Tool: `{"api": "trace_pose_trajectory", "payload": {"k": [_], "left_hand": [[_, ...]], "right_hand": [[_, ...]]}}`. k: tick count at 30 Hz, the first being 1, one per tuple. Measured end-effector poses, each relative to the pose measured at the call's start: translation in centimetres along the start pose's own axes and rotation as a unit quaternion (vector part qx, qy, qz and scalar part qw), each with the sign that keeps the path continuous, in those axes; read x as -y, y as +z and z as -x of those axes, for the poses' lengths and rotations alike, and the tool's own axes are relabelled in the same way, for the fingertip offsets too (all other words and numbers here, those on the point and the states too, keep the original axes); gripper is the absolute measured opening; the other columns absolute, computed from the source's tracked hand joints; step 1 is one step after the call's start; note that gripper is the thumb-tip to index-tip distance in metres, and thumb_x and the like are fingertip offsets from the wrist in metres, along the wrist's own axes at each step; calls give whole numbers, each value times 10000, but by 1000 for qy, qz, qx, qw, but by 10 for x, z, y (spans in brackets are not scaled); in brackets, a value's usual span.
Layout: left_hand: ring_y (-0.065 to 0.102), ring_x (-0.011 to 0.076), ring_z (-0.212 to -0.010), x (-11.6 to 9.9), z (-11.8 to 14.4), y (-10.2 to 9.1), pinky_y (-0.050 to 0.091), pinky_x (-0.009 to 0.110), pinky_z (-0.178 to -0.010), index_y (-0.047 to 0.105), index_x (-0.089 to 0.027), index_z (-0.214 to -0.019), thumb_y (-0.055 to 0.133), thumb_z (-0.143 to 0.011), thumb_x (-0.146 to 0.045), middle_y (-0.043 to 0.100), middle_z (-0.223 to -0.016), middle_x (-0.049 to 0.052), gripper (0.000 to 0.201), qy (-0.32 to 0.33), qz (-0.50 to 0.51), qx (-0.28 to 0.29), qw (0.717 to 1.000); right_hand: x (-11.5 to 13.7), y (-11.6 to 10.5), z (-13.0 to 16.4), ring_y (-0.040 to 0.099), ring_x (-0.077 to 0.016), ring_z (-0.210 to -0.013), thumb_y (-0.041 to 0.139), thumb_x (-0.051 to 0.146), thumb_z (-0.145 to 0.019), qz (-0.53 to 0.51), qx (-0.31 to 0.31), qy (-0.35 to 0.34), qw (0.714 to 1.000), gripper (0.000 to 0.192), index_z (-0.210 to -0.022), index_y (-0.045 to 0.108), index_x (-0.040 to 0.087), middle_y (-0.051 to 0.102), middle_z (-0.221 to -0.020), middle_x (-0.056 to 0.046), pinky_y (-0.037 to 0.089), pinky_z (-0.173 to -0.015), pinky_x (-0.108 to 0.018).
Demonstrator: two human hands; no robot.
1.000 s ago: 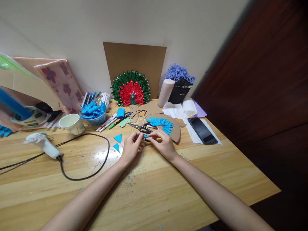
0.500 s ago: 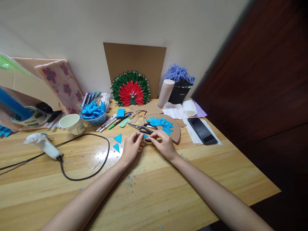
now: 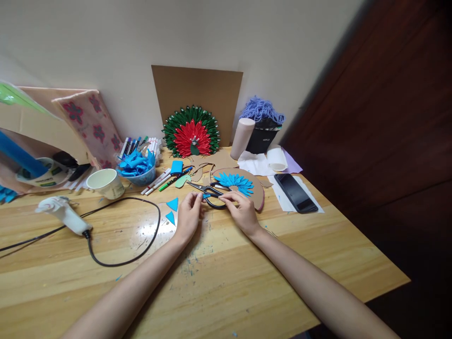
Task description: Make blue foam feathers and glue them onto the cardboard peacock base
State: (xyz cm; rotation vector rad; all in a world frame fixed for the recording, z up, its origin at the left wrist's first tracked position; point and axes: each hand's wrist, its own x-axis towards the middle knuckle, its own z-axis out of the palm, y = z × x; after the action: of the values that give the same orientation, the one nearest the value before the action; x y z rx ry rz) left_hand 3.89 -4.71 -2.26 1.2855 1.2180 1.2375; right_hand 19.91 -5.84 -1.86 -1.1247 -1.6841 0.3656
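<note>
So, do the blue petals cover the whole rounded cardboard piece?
No, the blue petals form an arc, with bare cardboard showing on the rounded cardboard piece.

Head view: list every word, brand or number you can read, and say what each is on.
"40PCS": on the black pack.
Print on the cup: too small and faint to read.
Lettering on the white-and-green item at far left: too blurred to read.
I can read nothing else.
</note>
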Motion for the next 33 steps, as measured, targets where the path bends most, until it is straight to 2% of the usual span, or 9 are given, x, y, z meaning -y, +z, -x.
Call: {"api": "trace_pose_trajectory", "payload": {"k": [7, 13, 18, 27, 33], "left_hand": [[455, 78, -457, 3, -1, 0, 370, 188, -422, 527, -164, -760, 492, -792, -467, 564, -675, -13, 307, 3, 0, 2, 1000], [457, 87, -472, 2, 0, 0, 366, 193, -451, 531, -165, -735, 479, -802, -465, 550, -633, -14, 312, 9, -4, 18, 1000], [475, 96, -504, -2, 3, 1, 374, 200, -483, 547, -166, -730, 490, -791, -469, 563, -638, -11, 314, 12, -16, 33, 999], [503, 98, -507, 0, 4, 3, 386, 200, -481, 537, -164, -745, 498, -789, -461, 561, -624, -15, 303, 0, -7, 79, 997], [470, 86, -476, -4, 5, 3, 375, 194, -448, 525, -163, -751, 490, -792, -467, 522, -611, -30, 308, -14, 8, 97, 995]], "right_hand": [[1, 1, 2, 576, -160, -620, 651, 279, -741, 8, 10, 20, 1000, 109, -666, 648, 199, 642, -643, -15, 461, -631, -292], [1, 1, 0, 609, -185, -804, 515, 188, -839, -12, 25, 9, 1000, 148, -814, 661, 202, 671, -806, -54, 472, -761, -330], [2, 2, 2, 615, -190, -796, 606, 233, -778, -17, 16, 8, 1000, 116, -878, 660, 209, 672, -848, -56, 505, -687, -313], [4, 2, 1, 604, -183, -757, 597, 205, -789, -8, 27, -9, 1000, 46, -793, 642, 203, 659, -773, -44, 484, -711, -321], [3, 3, 1, 590, -176, -735, 574, 199, -799, 3, 21, 3, 1000, 43, -784, 614, 194, 634, -761, -43, 482, -686, -309]]}}
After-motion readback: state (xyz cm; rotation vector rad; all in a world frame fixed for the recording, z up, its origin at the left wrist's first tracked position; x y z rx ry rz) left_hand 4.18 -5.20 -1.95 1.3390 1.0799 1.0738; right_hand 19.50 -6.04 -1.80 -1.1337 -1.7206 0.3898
